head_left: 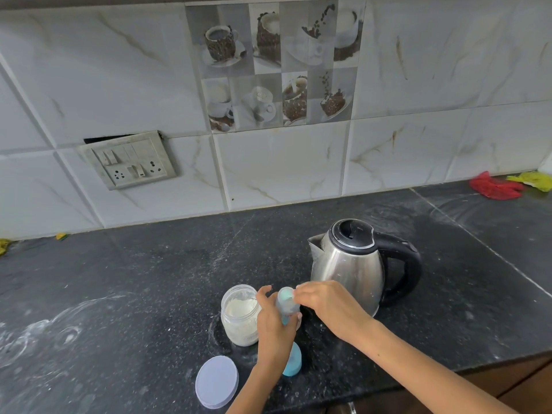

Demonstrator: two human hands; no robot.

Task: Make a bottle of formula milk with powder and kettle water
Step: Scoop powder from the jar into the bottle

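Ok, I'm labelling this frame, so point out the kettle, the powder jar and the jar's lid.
kettle [346, 264]: head view, on its steel body.
powder jar [239, 319]: head view, on its clear side wall.
jar's lid [217, 381]: head view, on its flat top.

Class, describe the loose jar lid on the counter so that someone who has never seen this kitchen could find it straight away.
Start at the steel kettle on the black counter, then move left and toward the near edge, past the open jar of white powder. The jar lid lies flat there, alone, just left of the left forearm. It is a pale lilac disc, wider and flatter than the small blue cap beside it.
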